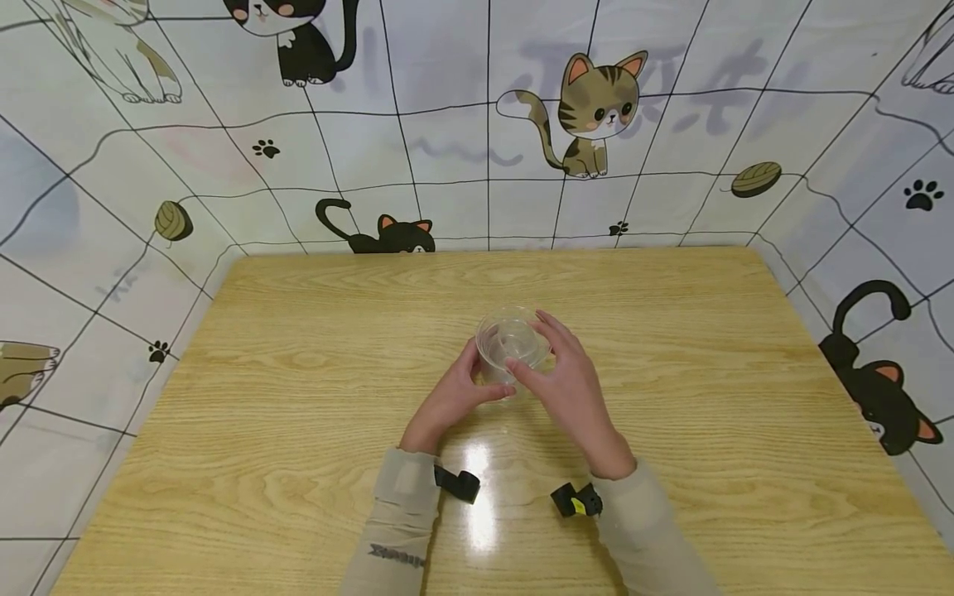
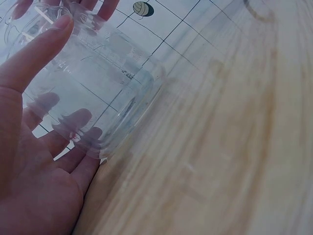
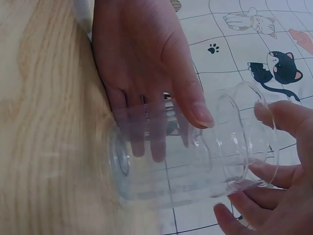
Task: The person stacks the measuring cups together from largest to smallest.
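A clear, see-through jar point(image 3: 171, 181) stands upright on the table with its thick base down. At its top is a clear round-rimmed piece point(image 1: 510, 339). My left hand point(image 1: 455, 393) holds the jar low on its left side, thumb at the front and fingers round the far side. In the left wrist view several of those fingers show through the jar wall point(image 2: 112, 83). My right hand point(image 1: 570, 385) grips the round-rimmed piece from the right, its thumb near me and fingers on the far side. Whether this piece is a lid or a nested cup, I cannot tell.
The wooden table point(image 1: 298, 348) spreads out on all sides of the jar. A white cloth point(image 1: 447, 149) with a grid and cartoon cats rises behind the table and along both sides. Dark straps with small devices point(image 1: 577, 501) sit at both wrists.
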Tool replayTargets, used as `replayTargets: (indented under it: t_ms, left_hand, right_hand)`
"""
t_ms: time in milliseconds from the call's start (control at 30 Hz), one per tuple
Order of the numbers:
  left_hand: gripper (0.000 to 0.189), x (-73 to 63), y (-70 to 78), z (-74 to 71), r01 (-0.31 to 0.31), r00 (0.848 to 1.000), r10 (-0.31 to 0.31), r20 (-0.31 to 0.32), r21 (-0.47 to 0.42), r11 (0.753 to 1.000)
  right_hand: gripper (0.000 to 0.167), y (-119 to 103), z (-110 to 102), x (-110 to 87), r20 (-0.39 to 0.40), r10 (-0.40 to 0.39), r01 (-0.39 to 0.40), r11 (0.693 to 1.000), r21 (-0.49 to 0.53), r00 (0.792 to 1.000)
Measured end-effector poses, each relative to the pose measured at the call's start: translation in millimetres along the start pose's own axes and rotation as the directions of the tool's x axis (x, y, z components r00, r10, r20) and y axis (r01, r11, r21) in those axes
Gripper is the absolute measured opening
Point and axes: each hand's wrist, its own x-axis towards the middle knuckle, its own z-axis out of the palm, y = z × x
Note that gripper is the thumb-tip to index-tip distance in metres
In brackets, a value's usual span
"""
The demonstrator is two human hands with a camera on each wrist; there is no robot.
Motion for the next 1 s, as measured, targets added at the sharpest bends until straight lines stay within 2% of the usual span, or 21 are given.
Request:
replayTargets:
  t_ms: [333,1000]
  left_hand:
    - [0.085,-0.9,1.5,0.1,-0.017,1.000,0.018,0.006,-0.010,1.000]
    - [0.084,-0.5,3.0,-0.7,-0.035,0.999,0.035,0.015,-0.028,0.999]
  right_hand:
    - [0.060,-8,-9,6.7,0.055,-0.052,0.062,0.981,-0.186,0.997]
    - [0.062,-21,-18,18.5,0.174,-0.056,0.116,0.927,-0.356,0.983]
